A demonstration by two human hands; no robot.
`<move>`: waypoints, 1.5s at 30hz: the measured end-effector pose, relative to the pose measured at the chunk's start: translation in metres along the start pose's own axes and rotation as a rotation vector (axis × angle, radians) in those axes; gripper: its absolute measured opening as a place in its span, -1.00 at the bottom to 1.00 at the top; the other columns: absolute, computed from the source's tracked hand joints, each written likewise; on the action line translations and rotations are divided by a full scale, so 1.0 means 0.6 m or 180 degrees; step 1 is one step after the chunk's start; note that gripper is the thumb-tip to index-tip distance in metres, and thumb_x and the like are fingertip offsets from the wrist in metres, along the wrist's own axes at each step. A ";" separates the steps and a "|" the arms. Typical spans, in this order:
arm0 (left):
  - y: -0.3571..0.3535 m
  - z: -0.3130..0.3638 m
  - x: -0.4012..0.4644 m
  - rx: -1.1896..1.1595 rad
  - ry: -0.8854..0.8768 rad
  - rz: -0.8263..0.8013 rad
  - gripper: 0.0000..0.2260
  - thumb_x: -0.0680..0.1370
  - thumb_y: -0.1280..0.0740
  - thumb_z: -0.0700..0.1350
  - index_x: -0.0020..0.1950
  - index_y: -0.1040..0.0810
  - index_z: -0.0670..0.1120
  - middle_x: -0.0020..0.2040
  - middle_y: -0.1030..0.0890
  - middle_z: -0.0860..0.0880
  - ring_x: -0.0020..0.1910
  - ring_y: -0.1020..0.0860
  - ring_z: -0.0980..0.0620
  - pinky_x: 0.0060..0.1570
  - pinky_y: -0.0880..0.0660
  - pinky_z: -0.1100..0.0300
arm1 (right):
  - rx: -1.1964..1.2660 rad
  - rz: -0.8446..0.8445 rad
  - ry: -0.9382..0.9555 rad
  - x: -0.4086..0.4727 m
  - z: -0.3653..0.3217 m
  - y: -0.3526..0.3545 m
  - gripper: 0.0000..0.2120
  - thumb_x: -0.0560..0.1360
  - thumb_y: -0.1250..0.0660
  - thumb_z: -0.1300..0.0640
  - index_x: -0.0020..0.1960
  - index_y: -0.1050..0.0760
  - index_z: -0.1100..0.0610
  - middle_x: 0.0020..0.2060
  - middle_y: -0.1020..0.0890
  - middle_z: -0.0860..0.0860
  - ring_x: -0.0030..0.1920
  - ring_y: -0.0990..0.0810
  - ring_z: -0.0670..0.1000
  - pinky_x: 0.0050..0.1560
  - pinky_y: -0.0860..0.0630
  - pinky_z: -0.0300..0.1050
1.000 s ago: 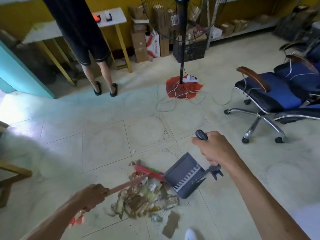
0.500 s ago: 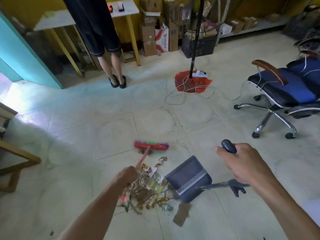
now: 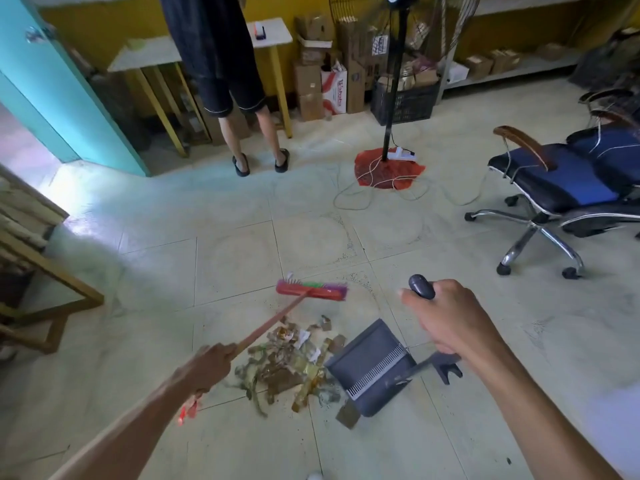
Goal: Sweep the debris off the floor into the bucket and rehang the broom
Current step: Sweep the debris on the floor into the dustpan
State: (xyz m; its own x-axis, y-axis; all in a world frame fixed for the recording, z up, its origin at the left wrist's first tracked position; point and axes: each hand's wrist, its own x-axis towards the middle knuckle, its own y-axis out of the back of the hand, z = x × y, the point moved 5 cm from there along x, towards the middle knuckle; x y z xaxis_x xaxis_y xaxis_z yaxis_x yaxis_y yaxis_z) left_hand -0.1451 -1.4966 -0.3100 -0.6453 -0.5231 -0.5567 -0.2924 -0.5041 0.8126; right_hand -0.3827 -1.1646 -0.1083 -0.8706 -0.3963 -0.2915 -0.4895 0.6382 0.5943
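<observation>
My left hand (image 3: 204,368) grips the reddish handle of a broom (image 3: 311,290). Its red head with green and purple bristles rests on the floor just beyond the debris pile. That debris (image 3: 287,365), brown leaves, paper scraps and wrappers, lies between my two hands. My right hand (image 3: 446,317) holds the dark upright handle of a grey dustpan (image 3: 370,365). The pan's mouth faces the pile's right edge, with a brown cardboard scrap (image 3: 348,415) at its near corner. No bucket is in sight.
A person in dark shorts and sandals (image 3: 239,109) stands at a yellow-legged table (image 3: 277,36) ahead. A fan stand on a red base (image 3: 388,168) trails white cords. A blue office chair (image 3: 561,188) sits right, a wooden frame (image 3: 45,271) left, boxes (image 3: 332,88) along the wall.
The broom head has lifted off the pile and swung outward to the far side of the debris. The dustpan stays at the pile's right edge.
</observation>
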 end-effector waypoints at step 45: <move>-0.066 0.159 -0.326 0.2169 -0.0346 -0.0047 -0.77 0.66 -0.24 -0.05 0.25 -0.51 -0.14 0.00 -0.61 -0.02 -0.13 -0.60 0.07 -0.13 -0.52 0.24 | -0.0332 -0.0164 -0.0179 -0.223 0.065 -0.084 -0.75 0.53 -0.29 0.13 -0.32 -0.39 0.14 -0.46 -0.46 0.05 -0.56 -0.41 0.01 -0.56 -0.36 -0.22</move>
State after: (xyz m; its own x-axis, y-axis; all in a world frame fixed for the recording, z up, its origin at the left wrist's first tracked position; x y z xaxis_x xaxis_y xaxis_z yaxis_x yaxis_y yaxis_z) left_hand -0.0746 -1.3086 -0.2165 -0.6945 -0.4296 -0.5771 -0.6572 0.0523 0.7519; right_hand -0.2435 -1.1182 -0.1285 -0.8472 -0.3873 -0.3637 -0.5285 0.5447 0.6511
